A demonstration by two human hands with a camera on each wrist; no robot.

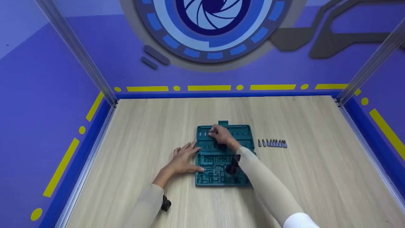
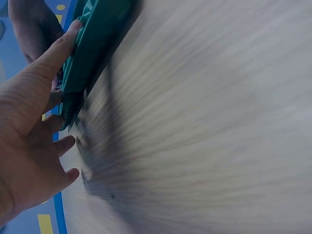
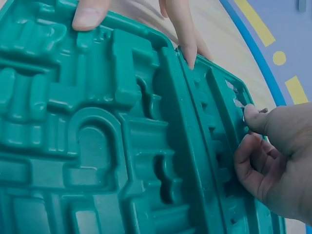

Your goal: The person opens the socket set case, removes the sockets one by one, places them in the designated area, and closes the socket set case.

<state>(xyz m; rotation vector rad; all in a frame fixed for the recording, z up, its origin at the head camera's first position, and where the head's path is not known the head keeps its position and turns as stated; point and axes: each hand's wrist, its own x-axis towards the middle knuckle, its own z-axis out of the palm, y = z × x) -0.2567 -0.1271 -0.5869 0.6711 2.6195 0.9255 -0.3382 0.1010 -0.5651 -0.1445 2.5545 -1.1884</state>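
Teal moulded plastic tool case looks light and stiff; my left hand braces its edge flat-fingered, my right hand pinches a small bit beside its slots.

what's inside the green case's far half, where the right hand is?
Two small silver bits sit in slots of the teal case, left of the right hand. That hand's curled fingers cover the neighbouring slots, so their contents cannot be seen.

Head view looks down from above; both wrist views, the left perhaps motion-blurred, closely share the case.
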